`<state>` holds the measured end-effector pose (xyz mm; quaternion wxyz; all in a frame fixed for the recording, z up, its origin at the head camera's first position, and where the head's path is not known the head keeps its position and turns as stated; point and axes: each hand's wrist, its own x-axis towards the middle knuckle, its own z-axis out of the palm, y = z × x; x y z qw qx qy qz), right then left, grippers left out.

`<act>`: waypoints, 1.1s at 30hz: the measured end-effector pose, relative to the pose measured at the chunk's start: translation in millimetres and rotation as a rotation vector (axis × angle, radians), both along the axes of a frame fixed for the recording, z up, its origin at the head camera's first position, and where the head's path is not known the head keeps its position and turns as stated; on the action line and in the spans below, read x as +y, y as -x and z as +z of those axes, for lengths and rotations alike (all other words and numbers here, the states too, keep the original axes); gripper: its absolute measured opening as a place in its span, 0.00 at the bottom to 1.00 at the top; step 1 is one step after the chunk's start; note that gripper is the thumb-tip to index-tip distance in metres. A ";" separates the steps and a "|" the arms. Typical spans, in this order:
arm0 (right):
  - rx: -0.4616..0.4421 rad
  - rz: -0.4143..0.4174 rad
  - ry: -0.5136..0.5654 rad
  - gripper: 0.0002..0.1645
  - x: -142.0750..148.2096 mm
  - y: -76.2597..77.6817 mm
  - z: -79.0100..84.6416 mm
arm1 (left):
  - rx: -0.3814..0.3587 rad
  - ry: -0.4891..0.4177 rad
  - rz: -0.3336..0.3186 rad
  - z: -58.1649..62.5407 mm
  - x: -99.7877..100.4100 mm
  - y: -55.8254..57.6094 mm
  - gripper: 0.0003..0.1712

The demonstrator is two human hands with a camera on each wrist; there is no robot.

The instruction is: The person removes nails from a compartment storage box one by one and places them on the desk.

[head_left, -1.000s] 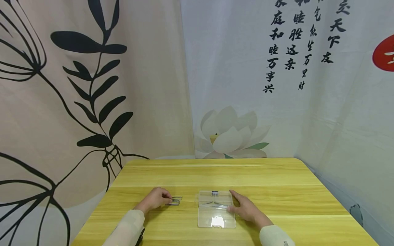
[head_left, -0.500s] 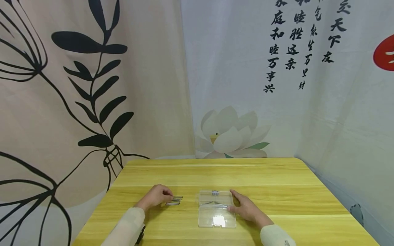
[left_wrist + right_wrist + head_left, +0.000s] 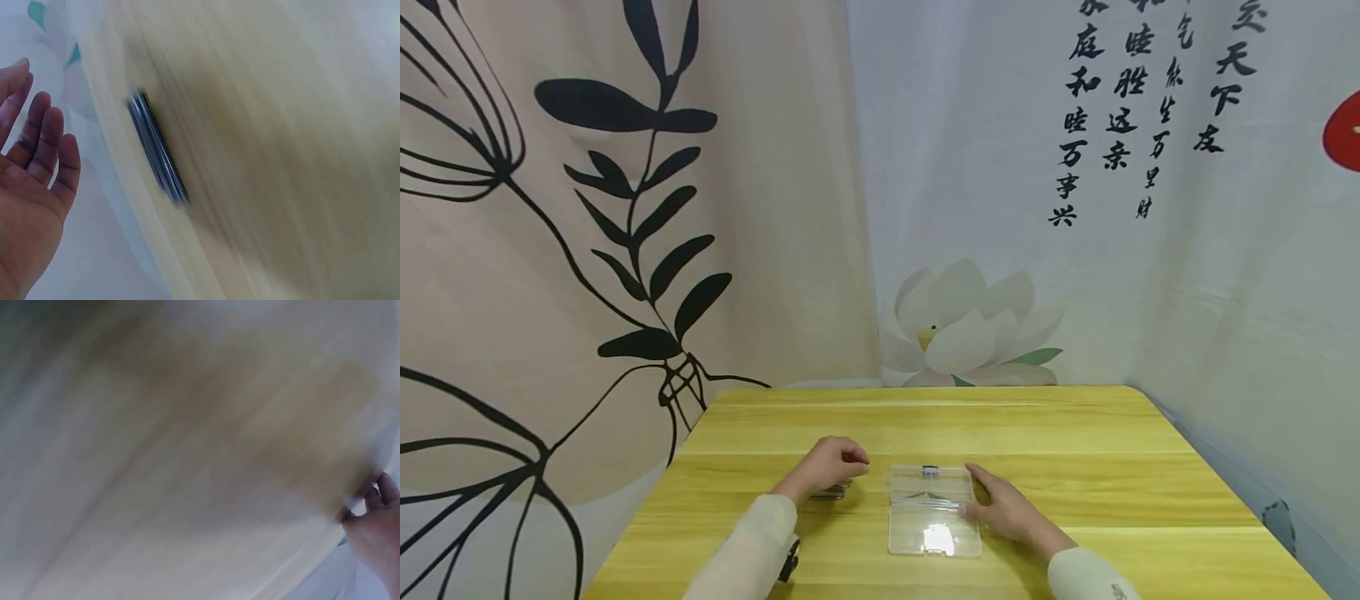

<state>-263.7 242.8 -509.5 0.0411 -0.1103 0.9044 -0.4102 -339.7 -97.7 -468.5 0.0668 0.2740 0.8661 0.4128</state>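
A clear plastic box (image 3: 931,527) lies opened flat on the table, with a small latch (image 3: 930,472) at its far edge. My right hand (image 3: 1009,510) grips its right side, thumb on the near part and fingers behind; in the right wrist view that hand (image 3: 378,531) is at the far right. My left hand (image 3: 831,463) is raised above a small bundle of thin dark metal rods (image 3: 156,150), left of the box. Its thumb and index finger come close together, the other fingers loosely bent; I cannot tell whether something thin is between them.
The wood-grain table (image 3: 1075,467) runs back to a hanging cloth (image 3: 790,208) printed with plants, a lotus and writing. A dark band (image 3: 789,560) is at the left sleeve. The right wrist view is blurred.
My left hand has lifted off the metal rods and moved right, toward the box. My right hand has stayed at the box's right side. The head view has shifted slightly.
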 end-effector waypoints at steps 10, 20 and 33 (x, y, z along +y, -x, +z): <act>-0.012 0.019 -0.005 0.50 2.4 -0.5 0.3 | 0.013 -0.043 -0.049 -1.0 63.1 -12.1 0.07; 0.004 0.019 0.001 0.51 10.0 -0.9 -0.9 | 0.025 -0.043 -0.075 -4.1 101.4 -17.8 0.03; 0.028 0.060 -0.007 0.50 3.3 1.8 -1.5 | 0.018 -0.033 -0.056 -16.3 106.0 -19.7 0.04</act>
